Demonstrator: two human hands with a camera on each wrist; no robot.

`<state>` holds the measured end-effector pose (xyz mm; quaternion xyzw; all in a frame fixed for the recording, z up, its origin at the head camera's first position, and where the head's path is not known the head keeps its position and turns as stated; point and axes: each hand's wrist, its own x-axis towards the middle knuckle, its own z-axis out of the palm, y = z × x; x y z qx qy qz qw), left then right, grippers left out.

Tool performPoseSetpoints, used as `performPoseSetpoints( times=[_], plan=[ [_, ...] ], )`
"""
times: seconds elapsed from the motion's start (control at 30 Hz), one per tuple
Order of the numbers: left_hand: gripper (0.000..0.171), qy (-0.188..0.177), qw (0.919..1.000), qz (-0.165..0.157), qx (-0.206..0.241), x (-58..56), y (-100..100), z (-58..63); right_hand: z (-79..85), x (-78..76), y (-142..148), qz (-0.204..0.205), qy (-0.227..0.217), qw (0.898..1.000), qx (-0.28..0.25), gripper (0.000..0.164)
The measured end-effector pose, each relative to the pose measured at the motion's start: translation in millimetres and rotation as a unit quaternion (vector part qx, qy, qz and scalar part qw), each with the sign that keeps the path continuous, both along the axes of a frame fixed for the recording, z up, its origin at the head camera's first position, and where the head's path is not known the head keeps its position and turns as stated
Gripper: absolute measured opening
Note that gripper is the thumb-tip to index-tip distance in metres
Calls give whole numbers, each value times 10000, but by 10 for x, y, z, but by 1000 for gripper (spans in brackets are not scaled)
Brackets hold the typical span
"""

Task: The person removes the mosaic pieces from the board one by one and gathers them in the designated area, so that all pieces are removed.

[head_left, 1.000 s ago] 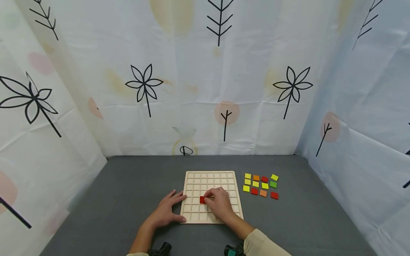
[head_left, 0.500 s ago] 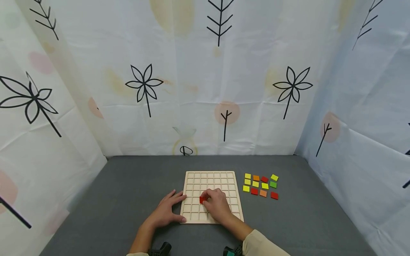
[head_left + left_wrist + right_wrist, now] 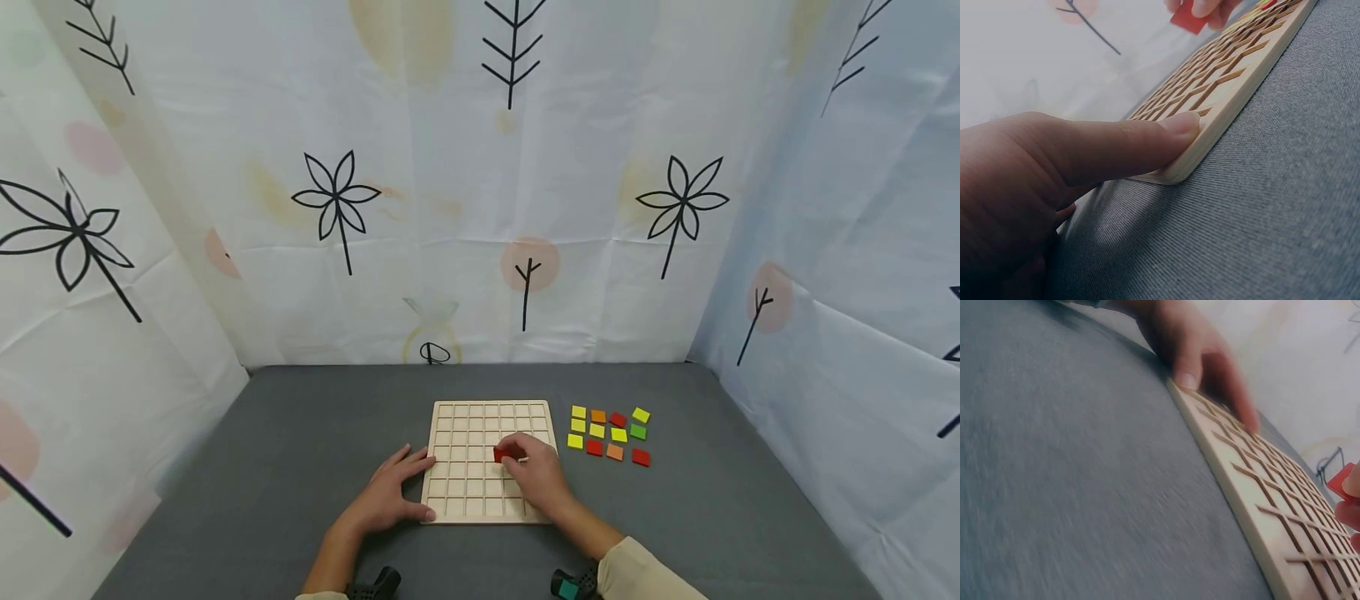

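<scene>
A wooden grid board (image 3: 457,492) with square cells lies flat on the grey table. Above its right half, my right hand (image 3: 538,475) pinches a red square tile (image 3: 500,454) between thumb and fingers; in the left wrist view the red tile (image 3: 1188,20) is held clear of the board. My left hand (image 3: 386,494) rests on the board's left edge with fingers spread. Its thumb (image 3: 1147,140) presses the near left corner of the board, as the left wrist view shows. No tile shows in the visible cells.
To the right of the board lie several loose tiles, among them a yellow tile (image 3: 574,442), an orange tile (image 3: 615,452), a green tile (image 3: 638,432) and a red tile (image 3: 641,457). Patterned white cloth (image 3: 480,208) hangs around the table (image 3: 315,433).
The red tile was at a cell near the board's middle. My right hand has lifted it and carried it to the right and slightly away. My left hand has stayed put.
</scene>
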<state>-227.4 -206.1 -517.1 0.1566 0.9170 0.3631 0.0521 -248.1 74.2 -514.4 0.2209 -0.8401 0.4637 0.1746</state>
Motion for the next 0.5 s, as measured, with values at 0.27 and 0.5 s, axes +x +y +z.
performPoseSetpoints(
  times=[0.27,0.5],
  plan=[
    [86,13,10000,-1,6,-7,-6,-11,-14,-47,340,-308,124,9988,-370,25],
    [86,59,10000,-32,-11,-11,-6,-27,-46,-54,663,-935,-233,9943,-464,19]
  ],
)
